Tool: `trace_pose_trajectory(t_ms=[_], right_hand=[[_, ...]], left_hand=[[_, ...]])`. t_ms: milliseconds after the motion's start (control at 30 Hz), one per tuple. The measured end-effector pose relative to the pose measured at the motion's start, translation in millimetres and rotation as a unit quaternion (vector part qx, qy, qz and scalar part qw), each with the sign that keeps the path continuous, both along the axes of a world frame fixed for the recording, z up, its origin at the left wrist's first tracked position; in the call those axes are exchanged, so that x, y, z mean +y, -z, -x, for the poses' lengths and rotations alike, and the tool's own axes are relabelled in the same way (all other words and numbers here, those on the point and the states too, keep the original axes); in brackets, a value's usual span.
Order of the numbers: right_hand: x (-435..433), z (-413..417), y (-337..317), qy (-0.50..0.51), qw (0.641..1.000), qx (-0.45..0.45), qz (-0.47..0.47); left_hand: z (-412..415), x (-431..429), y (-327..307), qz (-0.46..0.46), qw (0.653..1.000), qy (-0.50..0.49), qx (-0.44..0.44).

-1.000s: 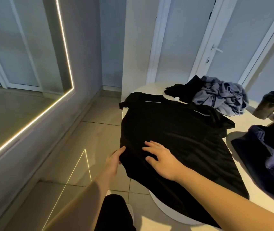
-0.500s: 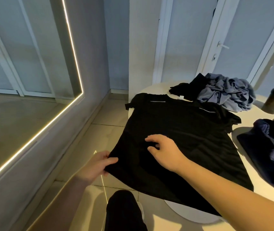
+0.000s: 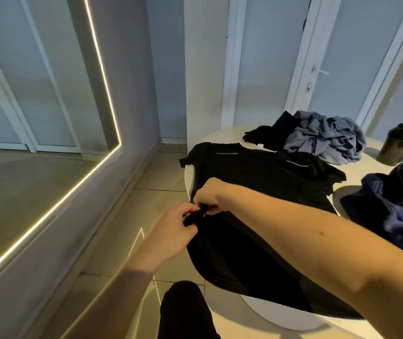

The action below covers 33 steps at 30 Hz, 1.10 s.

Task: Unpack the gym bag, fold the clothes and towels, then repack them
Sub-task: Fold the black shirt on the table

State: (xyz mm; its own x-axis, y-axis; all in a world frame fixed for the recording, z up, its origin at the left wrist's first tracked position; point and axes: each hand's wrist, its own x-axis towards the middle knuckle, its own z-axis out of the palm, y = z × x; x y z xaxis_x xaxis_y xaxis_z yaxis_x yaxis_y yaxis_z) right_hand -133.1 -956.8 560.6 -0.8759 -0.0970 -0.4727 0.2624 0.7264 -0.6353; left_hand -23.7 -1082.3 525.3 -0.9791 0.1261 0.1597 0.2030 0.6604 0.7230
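A black T-shirt (image 3: 256,182) lies spread on the round white table (image 3: 376,167), its hem hanging over the near edge. My left hand (image 3: 171,233) and my right hand (image 3: 209,195) meet at the shirt's left side edge, and both pinch a bunched fold of the black cloth between them. The dark navy gym bag (image 3: 396,211) sits open at the right edge of the view. A crumpled grey-blue garment (image 3: 325,140) and a black garment (image 3: 269,135) are piled at the far side of the table.
A dark shaker bottle (image 3: 398,145) stands at the table's far right. A lit mirror (image 3: 36,143) covers the left wall above a tiled floor (image 3: 146,192). White doors (image 3: 342,57) stand behind the table. My dark trouser leg (image 3: 183,311) shows at the bottom.
My right hand left the shirt's flat middle and moved left to the side edge. My left hand rose to meet it, gathering the edge into a pinched fold.
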Motion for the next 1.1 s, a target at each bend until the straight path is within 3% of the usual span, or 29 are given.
trace_pose_trajectory(t_ms=[167,233,433,533,667,800,1000,1100], right_hand=[[59.6,-1.7,1.3,0.109,0.986,-0.006,0.129],[86.1,-3.7,9.1,0.146,0.980,-0.002,0.135],[127.7,-11.3,47.6,0.064,0.996,0.009,-0.061],[130.0,-10.6,54.8,0.046,0.995,0.018,-0.084],[131.5,-9.2,52.9,0.013,0.996,0.022,-0.088],[132.9,-10.5,48.7,0.017,0.997,0.019,-0.074],[131.0,-3.5,36.0,-0.024,0.992,-0.016,-0.126],[126.9,19.8,21.7,-0.027,0.990,0.016,-0.136]], left_hand=[[-7.4,36.8,1.8,0.069,0.994,0.028,0.080],[-8.5,55.2,7.6,0.101,0.986,0.069,0.111],[-13.6,95.1,38.3,0.173,0.967,0.173,0.070],[-17.3,96.1,46.9,0.162,0.968,0.189,0.020],[-13.1,80.1,46.7,0.033,0.991,0.124,-0.031],[6.7,59.2,60.4,0.029,0.999,0.015,-0.013],[46.0,43.2,60.0,0.025,0.998,-0.039,-0.037],[93.5,35.1,49.1,0.009,0.996,-0.071,-0.060]])
